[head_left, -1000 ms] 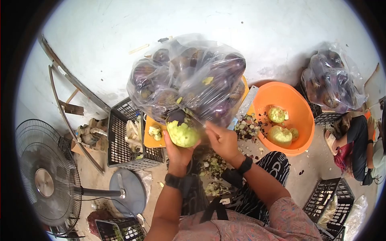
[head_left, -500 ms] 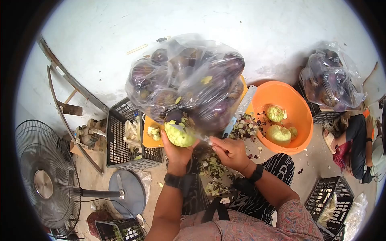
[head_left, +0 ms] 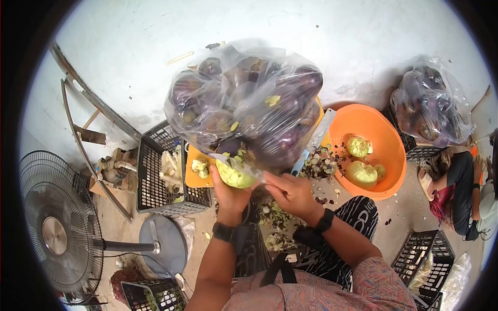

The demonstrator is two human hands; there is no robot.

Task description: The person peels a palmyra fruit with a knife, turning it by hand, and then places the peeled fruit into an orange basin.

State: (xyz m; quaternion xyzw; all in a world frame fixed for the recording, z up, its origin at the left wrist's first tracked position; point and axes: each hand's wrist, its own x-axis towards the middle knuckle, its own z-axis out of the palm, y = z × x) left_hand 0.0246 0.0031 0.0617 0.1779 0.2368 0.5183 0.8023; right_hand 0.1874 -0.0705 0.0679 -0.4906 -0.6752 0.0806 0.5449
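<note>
My left hand is closed around a pale green, mostly peeled kohlrabi and holds it up in front of the bag. My right hand grips a knife, whose blade lies across the top of the kohlrabi. Its handle is largely hidden by my fingers. Just beyond is a clear plastic bag full of purple kohlrabi. A trimmed pale piece rests on the orange board left of my left hand. Peelings lie below, between my knees.
Right of the bag, a blue-handled cleaver lies beside an orange tub holding several peeled kohlrabi. Black crates stand left and lower right. A fan is far left. Another person's leg and a second bag are right.
The knife has moved slightly left and up over the kohlrabi, with my right hand following. My left hand still holds the kohlrabi. The whole view has shifted a little.
</note>
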